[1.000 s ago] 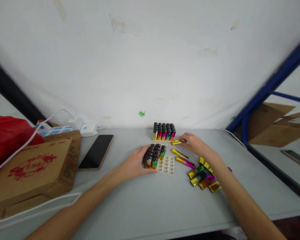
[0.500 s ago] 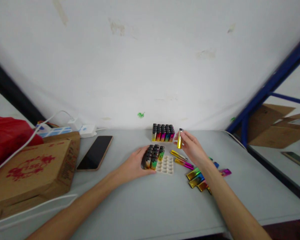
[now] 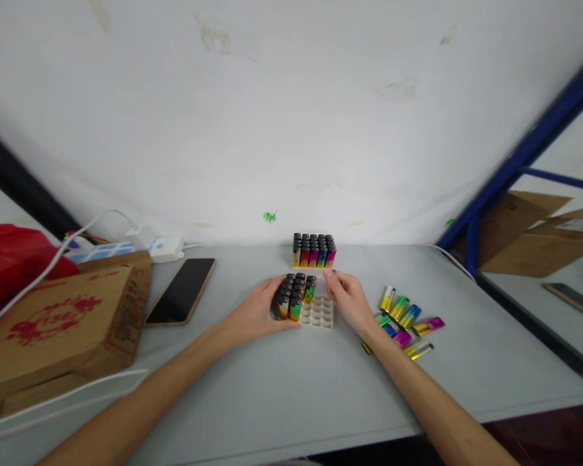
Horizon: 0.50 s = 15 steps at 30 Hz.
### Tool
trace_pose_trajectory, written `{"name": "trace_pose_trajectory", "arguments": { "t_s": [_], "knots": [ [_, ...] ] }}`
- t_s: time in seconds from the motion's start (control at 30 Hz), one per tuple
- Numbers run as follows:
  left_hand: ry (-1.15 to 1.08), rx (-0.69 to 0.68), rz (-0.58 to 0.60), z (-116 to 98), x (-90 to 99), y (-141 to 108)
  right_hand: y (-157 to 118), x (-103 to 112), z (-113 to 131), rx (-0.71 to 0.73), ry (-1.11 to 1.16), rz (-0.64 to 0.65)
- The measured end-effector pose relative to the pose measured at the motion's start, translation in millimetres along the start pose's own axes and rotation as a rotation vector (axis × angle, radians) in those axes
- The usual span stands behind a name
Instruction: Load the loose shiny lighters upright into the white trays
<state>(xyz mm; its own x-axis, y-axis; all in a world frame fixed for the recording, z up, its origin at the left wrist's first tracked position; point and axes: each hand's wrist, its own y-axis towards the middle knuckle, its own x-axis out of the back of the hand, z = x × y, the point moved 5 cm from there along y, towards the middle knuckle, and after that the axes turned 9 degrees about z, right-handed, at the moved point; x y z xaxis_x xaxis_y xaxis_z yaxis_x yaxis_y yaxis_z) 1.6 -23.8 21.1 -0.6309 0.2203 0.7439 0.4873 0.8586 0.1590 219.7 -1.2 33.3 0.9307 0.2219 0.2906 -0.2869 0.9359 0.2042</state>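
My left hand (image 3: 257, 309) is curled around the left side of a block of upright lighters (image 3: 291, 298) with black tops, its thumb along the near edge. These lighters stand in a white tray (image 3: 317, 312) whose right part shows bare round-cornered pockets. Over the tray's far right corner, my right hand (image 3: 348, 294) pinches a lighter, mostly hidden behind the fingers with only a bit of its dark top showing. Loose shiny lighters (image 3: 411, 317) in yellow, green, blue and purple lie beside and partly under my right forearm.
Behind the tray, a full block of lighters (image 3: 313, 251) stands near the wall. A phone (image 3: 182, 291) lies to the left, beside a cardboard box (image 3: 63, 330), a red bag (image 3: 19, 262) and a white plug adapter (image 3: 165, 249). A blue metal frame (image 3: 473, 239) borders the right.
My right hand has moved left and down with the lighter, from right of the far block to the tray. My left hand stays on the lighters. The view has shifted slightly.
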Motion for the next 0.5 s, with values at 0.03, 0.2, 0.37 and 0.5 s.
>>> {"name": "trace_pose_trajectory", "arguments": {
  "t_s": [0.03, 0.2, 0.37, 0.5],
  "knots": [
    [0.002, 0.002, 0.000, -0.3, 0.3, 0.2, -0.6, -0.6, -1.1, 0.002, -0.051, -0.020],
    [0.013, -0.006, 0.003, -0.7, 0.6, 0.6, -2.0, -5.7, -4.5, -0.024, -0.139, -0.017],
    [0.007, -0.006, 0.008, -1.8, 1.1, 0.4, -2.3, -9.2, -3.7, -0.029, -0.188, 0.005],
    [0.006, -0.018, 0.004, -2.4, 1.1, 0.7, -2.6, -10.0, -4.0, -0.031, -0.196, 0.011]
  ]
}}
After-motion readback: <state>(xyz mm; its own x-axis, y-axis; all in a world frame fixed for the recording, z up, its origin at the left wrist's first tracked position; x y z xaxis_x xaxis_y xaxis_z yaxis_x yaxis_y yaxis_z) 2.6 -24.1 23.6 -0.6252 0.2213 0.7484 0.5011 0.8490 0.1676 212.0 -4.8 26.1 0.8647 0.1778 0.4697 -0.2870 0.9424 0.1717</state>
